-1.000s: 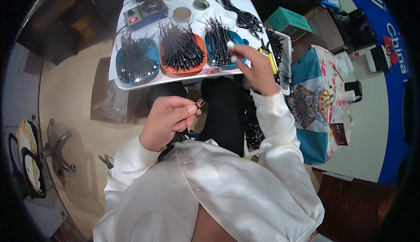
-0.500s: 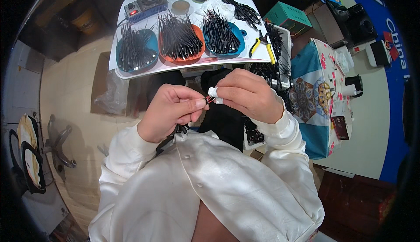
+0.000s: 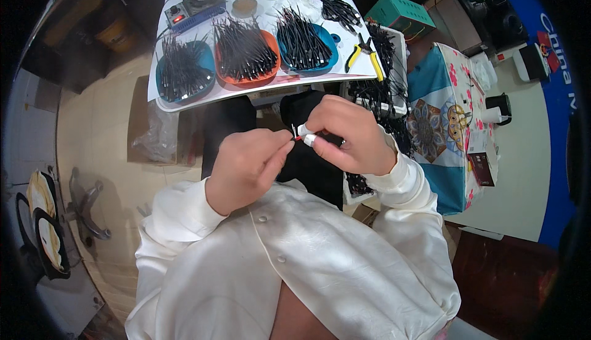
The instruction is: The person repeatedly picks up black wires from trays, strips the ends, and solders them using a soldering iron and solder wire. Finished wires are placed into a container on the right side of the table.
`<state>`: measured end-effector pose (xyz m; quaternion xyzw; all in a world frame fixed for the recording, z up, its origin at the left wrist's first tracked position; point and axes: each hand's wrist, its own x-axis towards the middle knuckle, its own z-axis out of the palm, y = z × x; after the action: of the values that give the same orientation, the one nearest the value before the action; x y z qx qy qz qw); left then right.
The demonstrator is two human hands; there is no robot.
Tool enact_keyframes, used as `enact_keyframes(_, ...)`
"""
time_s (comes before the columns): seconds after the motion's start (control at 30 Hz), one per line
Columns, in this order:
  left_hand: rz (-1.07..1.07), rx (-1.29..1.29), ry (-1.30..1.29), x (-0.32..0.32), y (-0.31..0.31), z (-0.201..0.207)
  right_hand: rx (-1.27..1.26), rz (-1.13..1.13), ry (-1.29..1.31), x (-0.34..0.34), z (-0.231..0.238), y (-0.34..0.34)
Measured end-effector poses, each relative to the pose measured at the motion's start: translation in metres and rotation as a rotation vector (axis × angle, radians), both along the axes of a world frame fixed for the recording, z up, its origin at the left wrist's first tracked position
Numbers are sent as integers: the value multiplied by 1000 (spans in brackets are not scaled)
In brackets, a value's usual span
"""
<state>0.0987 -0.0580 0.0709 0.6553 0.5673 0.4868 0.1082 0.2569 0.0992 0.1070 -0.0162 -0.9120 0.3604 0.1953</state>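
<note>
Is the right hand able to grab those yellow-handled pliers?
Probably yes: the yellow-handled pliers lie uncovered beyond the right hand, and nothing seems to block the way, though it is busy with a red wire.

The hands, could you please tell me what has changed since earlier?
The right hand moved back from the rightmost blue tray, meeting the left hand at a red wire. The left hand turned knuckles up, grip kept. The orange tray and yellow-handled pliers stayed put.

Glossy wht shirt [image 3: 332,260], lng slvs [image 3: 178,211]; blk trousers [image 3: 226,117]; wht finger wraps [image 3: 309,140]
</note>
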Motion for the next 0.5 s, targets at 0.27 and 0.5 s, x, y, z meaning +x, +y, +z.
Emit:
enact_keyframes(0.27,12,147,256,0,7,-10,-1171,-72,-345,3,-18,0)
enact_keyframes(0.5,52,-92,-382,7,3,-6,296,-138,149,5,-6,-12)
